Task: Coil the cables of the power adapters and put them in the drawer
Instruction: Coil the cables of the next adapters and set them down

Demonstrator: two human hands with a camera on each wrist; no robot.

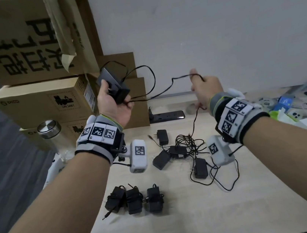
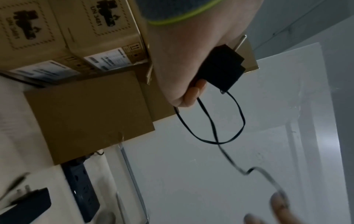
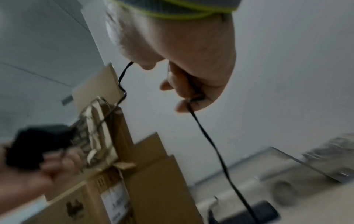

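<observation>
Held adapter: one black block, gripped in the left hand above the worktop, at 11 o'clock from the loose pile; prongs visible only in the left wrist view.
Its cable: one thin black lead, two loops hanging off the left hand, then stretched toward 3 o'clock to the right hand; pinched there in curled fingers, tail dropping to the pile.
Hands: left clenched round adapter and cable loops; right grasping cable only.
Coiled adapters: three, side by side at 6 o'clock on the worktop, cables wrapped round each.
Loose adapters: four counted at centre, cables tangled together; exact cable routes hard to follow.
Cardboard boxes: at least four stacked at 10 o'clock, top one cut off by the frame edge; contents unseen.
Steel-capped bottle: one, at 9 o'clock, lower part behind the left wrist.
Power strip: one, at 12 o'clock against the wall.
Right-edge clutter: blurred, uncountable.
Drawer: not made out in any view.
</observation>
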